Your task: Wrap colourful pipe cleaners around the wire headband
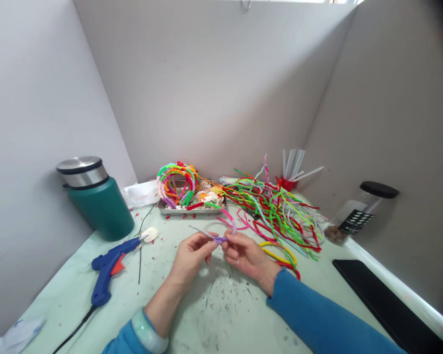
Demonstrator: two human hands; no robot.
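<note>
Between my two hands, over the middle of the table, is a purple pipe cleaner (pixel 220 239). My left hand (pixel 192 253) pinches it from the left, and a pale, thin end sticks out up and left past the fingers. My right hand (pixel 245 253) grips it from the right with the fingers curled. Above my right fingertips rises a multicoloured pipe cleaner strand (pixel 229 219), lilac, pink, green and red along its length, arching toward the tray. Whether it is joined to the purple piece is hidden by my fingers.
A blue glue gun (pixel 109 270) and green bottle (pixel 101 206) stand left. A metal tray (pixel 192 211) holds pipe cleaner rings (pixel 177 182). Loose pipe cleaners (pixel 276 206), a red cup (pixel 288 184) of glue sticks, a jar (pixel 354 216) and a black strip (pixel 384 300) lie right.
</note>
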